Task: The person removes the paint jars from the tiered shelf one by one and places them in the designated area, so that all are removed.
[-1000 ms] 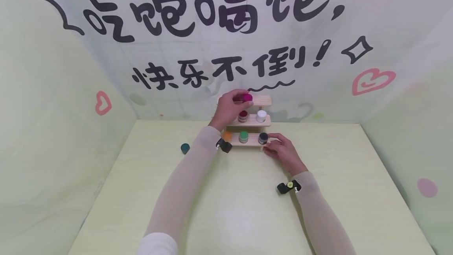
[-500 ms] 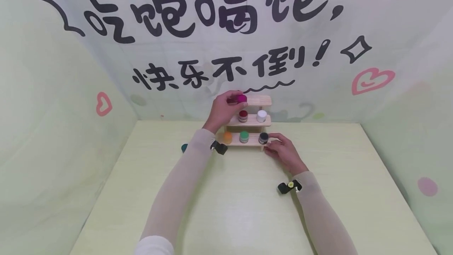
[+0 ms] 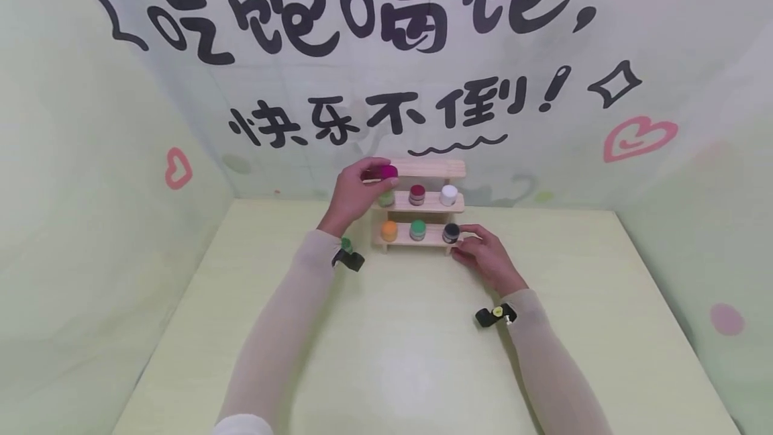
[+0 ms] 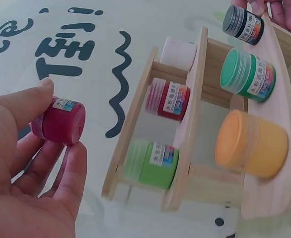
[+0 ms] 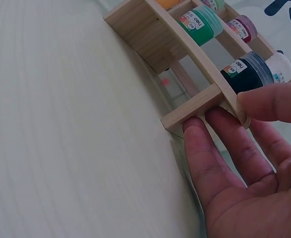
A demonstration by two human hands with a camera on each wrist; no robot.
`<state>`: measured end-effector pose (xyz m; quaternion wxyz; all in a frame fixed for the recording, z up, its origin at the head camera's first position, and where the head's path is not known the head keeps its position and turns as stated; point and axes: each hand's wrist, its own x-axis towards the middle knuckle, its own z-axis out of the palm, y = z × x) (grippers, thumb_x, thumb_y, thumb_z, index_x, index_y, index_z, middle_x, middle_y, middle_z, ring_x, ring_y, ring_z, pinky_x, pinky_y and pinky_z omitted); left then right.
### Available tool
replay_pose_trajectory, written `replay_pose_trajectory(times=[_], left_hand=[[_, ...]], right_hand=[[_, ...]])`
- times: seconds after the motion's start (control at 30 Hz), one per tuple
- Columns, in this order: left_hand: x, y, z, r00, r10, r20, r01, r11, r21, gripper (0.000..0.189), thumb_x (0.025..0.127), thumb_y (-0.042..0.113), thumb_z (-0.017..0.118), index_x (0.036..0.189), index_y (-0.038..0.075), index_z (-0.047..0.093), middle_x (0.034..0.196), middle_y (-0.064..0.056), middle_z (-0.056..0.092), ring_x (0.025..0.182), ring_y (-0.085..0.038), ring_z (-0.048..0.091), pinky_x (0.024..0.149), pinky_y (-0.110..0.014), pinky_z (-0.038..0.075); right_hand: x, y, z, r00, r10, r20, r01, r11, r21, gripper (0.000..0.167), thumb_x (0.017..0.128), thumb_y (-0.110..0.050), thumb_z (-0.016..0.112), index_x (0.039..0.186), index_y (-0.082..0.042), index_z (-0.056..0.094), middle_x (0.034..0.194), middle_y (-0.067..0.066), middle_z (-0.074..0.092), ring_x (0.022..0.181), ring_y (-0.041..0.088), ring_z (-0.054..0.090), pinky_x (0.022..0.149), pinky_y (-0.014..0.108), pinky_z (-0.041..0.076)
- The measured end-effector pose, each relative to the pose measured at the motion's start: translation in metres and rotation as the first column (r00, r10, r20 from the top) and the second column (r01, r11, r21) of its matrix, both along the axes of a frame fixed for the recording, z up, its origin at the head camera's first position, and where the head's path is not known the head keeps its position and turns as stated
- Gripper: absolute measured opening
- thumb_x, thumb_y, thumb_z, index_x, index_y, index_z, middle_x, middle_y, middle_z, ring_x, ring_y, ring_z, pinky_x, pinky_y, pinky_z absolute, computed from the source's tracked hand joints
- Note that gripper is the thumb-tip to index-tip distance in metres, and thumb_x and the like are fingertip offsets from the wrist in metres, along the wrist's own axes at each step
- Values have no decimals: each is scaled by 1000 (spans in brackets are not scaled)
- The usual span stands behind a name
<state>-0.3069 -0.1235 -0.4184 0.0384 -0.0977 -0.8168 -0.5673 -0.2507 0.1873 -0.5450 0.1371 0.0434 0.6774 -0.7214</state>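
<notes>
My left hand (image 3: 356, 195) pinches a magenta paint jar (image 4: 61, 121) between thumb and fingers, left of the top step of a small wooden display rack (image 3: 429, 168). The middle step bears a light green jar (image 4: 158, 166), a dark red jar (image 4: 173, 99) and a white jar (image 4: 179, 52). Along the bottom step stand an orange jar (image 4: 254, 144), a green jar (image 4: 252, 74) and a black jar (image 4: 242, 26). My right hand (image 3: 486, 260) grips the rack's right end, its thumb at the bottom step's edge and fingers against the leg below.
Another green-capped jar (image 3: 346, 245) shows on the table, partly hidden behind my left wrist and its camera (image 3: 349, 259). A printed cloth backdrop (image 3: 290, 79) rises close behind the rack, and cloth walls flank the pale table (image 3: 392, 354).
My left hand has moved left with the magenta jar, away from the top step's middle, uncovering the light green jar. My right hand keeps its grip on the rack.
</notes>
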Motion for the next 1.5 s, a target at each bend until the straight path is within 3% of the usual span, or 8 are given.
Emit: replay_pose_trajectory(times=[0.23,0.6,0.83,1.2,1.5], left_hand=[[19,-31,-4,1000,23,-7,-22,999,41,49,91,29,86,136,15,70,128,-7,72,119,-23,68,103,-35,61],[34,-85,-44,992,111,60,-112,994,13,55,90,36,86,137,15,68,130,-7,71,121,-24,68,103,-35,61],[42,-113,-59,985,158,76,-157,987,-21,57,91,36,85,140,13,66,132,-8,69,124,-25,65,104,-35,61],[50,-139,-74,961,235,147,-222,970,-99,54,93,36,84,141,19,65,135,-7,67,128,-27,63,110,-44,58],[56,-150,-83,953,227,199,-204,970,-130,52,94,29,82,141,16,64,139,-11,66,132,-31,61,111,-47,57]], right_hand=[[-1,2,-1,1000,3,-3,-3,1000,-26,38,103,0,58,140,-6,55,97,-3,76,97,12,74,93,27,64],[-1,2,2,1000,-2,0,2,1000,-18,38,103,0,58,141,-4,53,98,-3,76,97,12,74,93,27,64],[1,0,2,1000,4,8,-4,1000,0,39,102,0,58,141,-5,54,99,-2,75,100,12,73,94,27,64],[0,1,0,1000,3,6,-3,1000,-1,40,102,1,57,141,-5,55,99,-2,75,104,16,75,95,27,63],[2,1,3,1000,9,-5,-9,1000,2,39,103,1,57,141,-5,55,97,-2,74,102,14,75,94,27,64]])
